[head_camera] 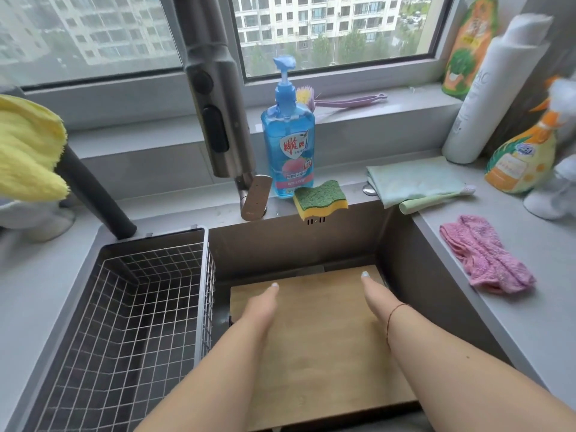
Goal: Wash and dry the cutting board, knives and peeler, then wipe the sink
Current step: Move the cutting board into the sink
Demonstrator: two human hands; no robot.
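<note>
Fingers of both hands lie straight on the cutting board (314, 332), holding nothing.
The left hand (260, 302) and right hand (375, 294) hide part of it; the sink (280, 244) cuts off its far edge.

Both bare forearms reach forward and down, roughly parallel and a little apart. The left hand (260, 304) is stretched out with its fingers straight and together, a pale-painted nail showing at the tip. The right hand (374, 294) is likewise extended with straight fingers, and a thin red string circles its wrist.
</note>
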